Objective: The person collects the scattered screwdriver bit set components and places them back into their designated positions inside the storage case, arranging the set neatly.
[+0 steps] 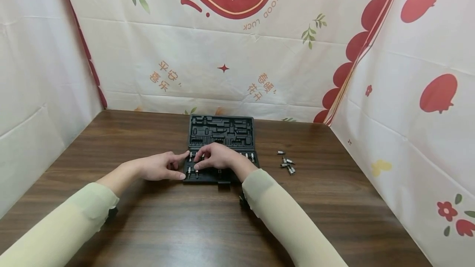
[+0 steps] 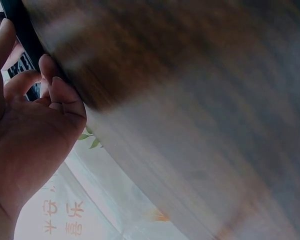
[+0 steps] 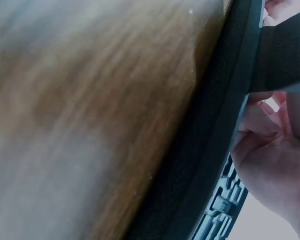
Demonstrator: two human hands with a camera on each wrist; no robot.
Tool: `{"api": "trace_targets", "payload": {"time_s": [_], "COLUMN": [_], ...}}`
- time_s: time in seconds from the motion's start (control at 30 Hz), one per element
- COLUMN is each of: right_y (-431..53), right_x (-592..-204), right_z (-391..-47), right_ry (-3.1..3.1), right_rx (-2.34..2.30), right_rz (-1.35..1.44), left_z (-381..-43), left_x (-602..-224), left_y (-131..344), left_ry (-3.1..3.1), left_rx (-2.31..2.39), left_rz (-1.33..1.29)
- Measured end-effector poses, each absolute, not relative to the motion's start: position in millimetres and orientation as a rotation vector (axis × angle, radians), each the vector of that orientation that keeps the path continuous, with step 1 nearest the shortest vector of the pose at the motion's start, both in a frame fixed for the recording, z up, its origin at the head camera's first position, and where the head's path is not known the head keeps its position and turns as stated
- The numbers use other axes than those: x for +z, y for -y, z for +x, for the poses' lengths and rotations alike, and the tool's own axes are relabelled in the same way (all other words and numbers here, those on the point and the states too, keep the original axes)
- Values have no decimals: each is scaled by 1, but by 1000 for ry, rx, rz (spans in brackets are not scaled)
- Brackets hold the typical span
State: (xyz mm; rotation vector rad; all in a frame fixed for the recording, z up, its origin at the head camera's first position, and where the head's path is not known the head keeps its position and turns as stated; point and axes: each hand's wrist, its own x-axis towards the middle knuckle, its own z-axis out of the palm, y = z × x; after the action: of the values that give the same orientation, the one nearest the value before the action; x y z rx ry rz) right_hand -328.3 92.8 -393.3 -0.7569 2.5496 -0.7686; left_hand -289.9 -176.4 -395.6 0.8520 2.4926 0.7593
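Socket case [image 1: 204,182], black, set on the far half of the tabletop [image 1: 159,221], near the cloth backdrop [image 1: 222,90]. Long axis laid left to right; 1 lid [image 1: 222,132] folded back at the far side, so that the tray [image 1: 209,175] is left exposed. Slotted sockets [image 1: 189,172], metal, laid with long axes running near to far, as is seemingly dictated by their recesses. Left hand [image 1: 160,167]: placed at the case's left end, index finger extended to it, thumb at the near corner; the grip is spread and nothing is enclosed (the case is apparently being steadied). Right hand [image 1: 219,156]: held over the tray's left part, index finger and thumb bent toward each other; whether anything is pinched in this grip cannot be told. Loose sockets [image 1: 291,171], at least 5, grouped right of the case, apart from it, pointed in mixed directions, presumably for easy reach.
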Motion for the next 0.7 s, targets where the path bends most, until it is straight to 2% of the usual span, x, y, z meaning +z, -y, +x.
{"api": "trace_targets", "payload": {"time_s": [0.7], "right_y": [-86], "right_x": [-388], "right_z": [-329], "right_ry": [-2564], "right_rx": [-622], "right_rz": [-792], "left_z": [-290], "left_x": [-394], "left_y": [171], "left_ry": [-2516], "left_rx": [744], "left_rz": [786]}}
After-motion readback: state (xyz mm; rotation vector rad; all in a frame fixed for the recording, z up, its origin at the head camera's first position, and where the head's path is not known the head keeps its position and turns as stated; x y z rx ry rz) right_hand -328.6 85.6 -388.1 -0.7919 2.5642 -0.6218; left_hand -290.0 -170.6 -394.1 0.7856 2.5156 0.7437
